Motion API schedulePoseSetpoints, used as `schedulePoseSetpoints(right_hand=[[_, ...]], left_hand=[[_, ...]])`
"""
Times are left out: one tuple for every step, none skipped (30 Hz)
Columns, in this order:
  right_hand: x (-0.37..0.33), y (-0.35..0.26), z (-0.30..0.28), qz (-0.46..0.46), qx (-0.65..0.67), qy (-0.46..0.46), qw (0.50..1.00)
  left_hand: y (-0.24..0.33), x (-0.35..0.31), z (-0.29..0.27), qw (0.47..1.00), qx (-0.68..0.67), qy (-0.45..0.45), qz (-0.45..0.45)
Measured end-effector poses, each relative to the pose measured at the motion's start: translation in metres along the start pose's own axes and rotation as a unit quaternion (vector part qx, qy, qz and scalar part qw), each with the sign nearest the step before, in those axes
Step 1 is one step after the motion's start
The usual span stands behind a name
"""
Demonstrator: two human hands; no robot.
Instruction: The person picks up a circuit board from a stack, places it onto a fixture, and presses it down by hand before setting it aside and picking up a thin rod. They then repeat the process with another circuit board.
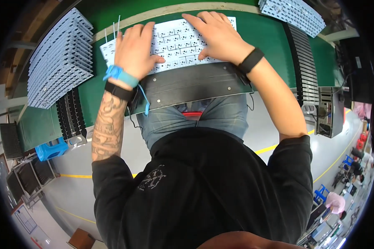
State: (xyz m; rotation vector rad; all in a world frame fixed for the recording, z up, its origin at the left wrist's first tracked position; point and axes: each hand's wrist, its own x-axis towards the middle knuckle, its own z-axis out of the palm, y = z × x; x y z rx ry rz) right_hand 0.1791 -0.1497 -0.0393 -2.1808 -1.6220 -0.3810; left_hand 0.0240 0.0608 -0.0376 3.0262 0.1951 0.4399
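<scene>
A white keyboard circuit board [176, 43] with rows of dark marks lies across the bench in front of me. My left hand [135, 50] rests on its left part, fingers reaching the far edge and thumb stretched over the marks. Over the right part lies my right hand [218, 37], index finger and thumb spread apart, the other fingertips at the far edge. Both hands look open and press flat on the board. Nearer to me, a black panel with screws [191, 85] adjoins the board. What lies under my palms is hidden.
A tall stack of similar boards [60, 58] stands left, by a black slotted rack [70, 114]. More boards [293, 16] lie at the far right above another slotted rack [305, 62]. Thin white rods [114, 31] rise beside my left hand. A blue cord [145, 101] hangs from my left wristband.
</scene>
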Motion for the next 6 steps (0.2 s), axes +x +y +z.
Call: schedulePoseSetpoints(right_hand=[[0.004,0.009,0.007,0.014,0.018,-0.049,0.999],[0.009,0.015,0.011,0.028,0.034,-0.097,0.994],[0.012,0.019,0.014,0.042,0.049,-0.146,0.987],[0.019,0.016,0.010,0.034,0.049,-0.145,0.988],[0.024,0.011,0.002,0.052,0.034,-0.182,0.981],[0.027,0.001,-0.012,0.073,0.019,-0.220,0.973]], left_hand=[[-0.004,-0.002,0.002,1.000,0.005,0.003,-0.008],[-0.007,-0.004,0.005,1.000,-0.003,0.006,-0.007],[-0.010,-0.007,0.007,1.000,-0.010,0.008,-0.006],[-0.012,-0.007,0.005,1.000,-0.018,0.010,-0.004],[-0.014,-0.016,-0.002,0.999,-0.039,0.029,0.007],[-0.009,-0.031,-0.021,0.997,-0.061,0.047,0.021]])
